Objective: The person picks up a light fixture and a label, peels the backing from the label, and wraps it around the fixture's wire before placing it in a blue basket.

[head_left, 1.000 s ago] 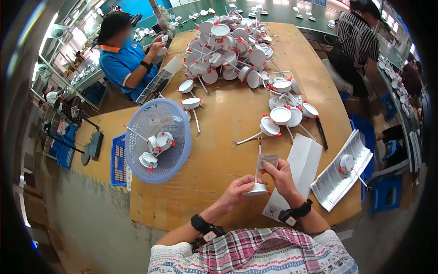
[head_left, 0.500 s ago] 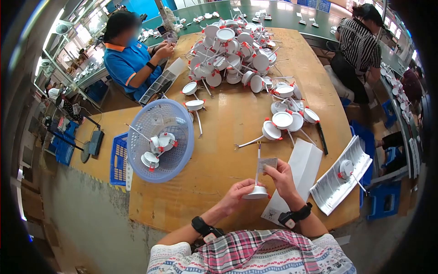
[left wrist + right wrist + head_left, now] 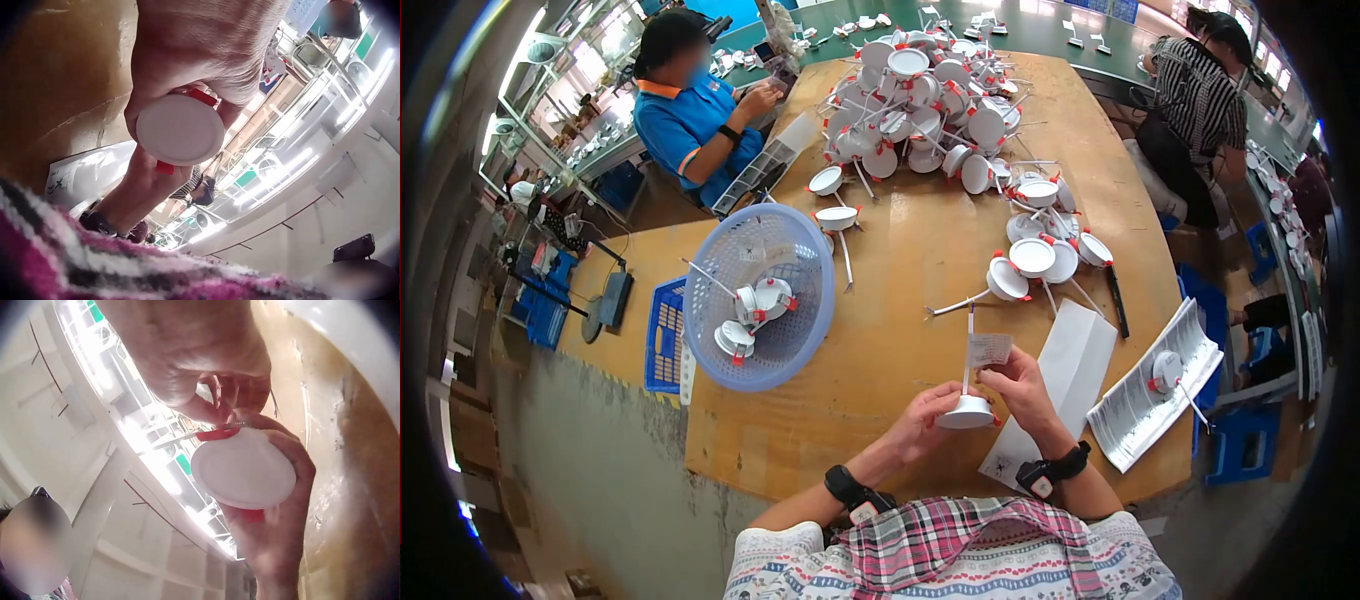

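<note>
Gripping a round white lamp (image 3: 966, 414) in the left hand (image 3: 922, 418), with fingers curled about its body; placed at five o'clock in the head view, over the table (image 3: 830, 450), with the wire (image 3: 967, 374) standing up. Pinching a small printed label (image 3: 990, 348) between bent fingers and thumb of the right hand (image 3: 1018, 385), just above the lamp at twelve to one o'clock. Cannot tell whether touching the wire along the label's edge. Cannot read the print, being too small.

In the left wrist view, showing red clips (image 3: 165, 168) at one and seven o'clock on the lamp's disc, but losing the left fingertips and much of the right hand behind it. Hard to make out the label in the right wrist view, amid glare and bent fingers.

From the held lamp in the head view: covering part of a white paper (image 3: 1080, 350) at two o'clock with the right forearm; showing printed sheets (image 3: 1135, 425) at three o'clock under another lamp (image 3: 1167, 370); showing overlapped lamps in a plastic basket (image 3: 725, 245) at ten o'clock; showing a heap of lamps (image 3: 920, 120) at twelve o'clock, too tangled to count. Partly hiding a black pen (image 3: 1117, 300) at two o'clock beside a smaller cluster (image 3: 1033, 257).
</note>
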The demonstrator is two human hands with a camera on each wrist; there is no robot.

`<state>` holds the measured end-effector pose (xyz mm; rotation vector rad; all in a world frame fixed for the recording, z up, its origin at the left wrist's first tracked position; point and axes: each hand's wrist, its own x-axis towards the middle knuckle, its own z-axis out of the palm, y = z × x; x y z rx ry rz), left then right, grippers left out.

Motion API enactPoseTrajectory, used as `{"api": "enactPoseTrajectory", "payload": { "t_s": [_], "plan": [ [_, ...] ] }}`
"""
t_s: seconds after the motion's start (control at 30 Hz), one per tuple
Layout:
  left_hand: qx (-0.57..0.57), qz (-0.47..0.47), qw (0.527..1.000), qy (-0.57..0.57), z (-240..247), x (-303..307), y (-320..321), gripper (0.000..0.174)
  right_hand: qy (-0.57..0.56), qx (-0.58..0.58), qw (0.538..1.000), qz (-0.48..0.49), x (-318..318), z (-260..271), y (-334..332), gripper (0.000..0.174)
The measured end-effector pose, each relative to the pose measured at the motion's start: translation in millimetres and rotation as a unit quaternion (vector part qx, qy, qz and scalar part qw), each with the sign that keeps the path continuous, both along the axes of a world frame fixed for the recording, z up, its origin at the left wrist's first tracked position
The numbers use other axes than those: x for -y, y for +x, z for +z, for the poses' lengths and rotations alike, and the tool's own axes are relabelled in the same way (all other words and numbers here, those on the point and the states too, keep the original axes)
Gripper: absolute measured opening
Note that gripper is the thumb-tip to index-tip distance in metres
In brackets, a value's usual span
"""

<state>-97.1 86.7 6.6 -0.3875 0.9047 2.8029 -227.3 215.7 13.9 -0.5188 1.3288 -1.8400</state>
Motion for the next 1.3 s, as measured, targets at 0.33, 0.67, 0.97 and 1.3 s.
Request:
{"api": "enactPoseTrajectory", "payload": {
  "t_s": [0.33,0.67,0.97,1.3],
  "plan": [
    [-0.013,0.079,0.995,0.055,40,24,17,0.035,-0.016,0.029,0.999,0.020,1,9,0,0.027],
    [0.049,0.017,0.998,0.034,26,6,6,0.034,0.021,-0.015,1.000,-0.010,-1,12,-3,0.033],
    [0.037,-0.030,0.999,-0.013,23,-1,2,0.036,0.009,-0.009,0.998,-0.055,-5,6,-19,0.032],
    [0.039,-0.068,0.992,-0.098,22,1,3,0.034,0.033,-0.028,0.999,0.007,-9,-3,-23,0.022]
  ]
}}
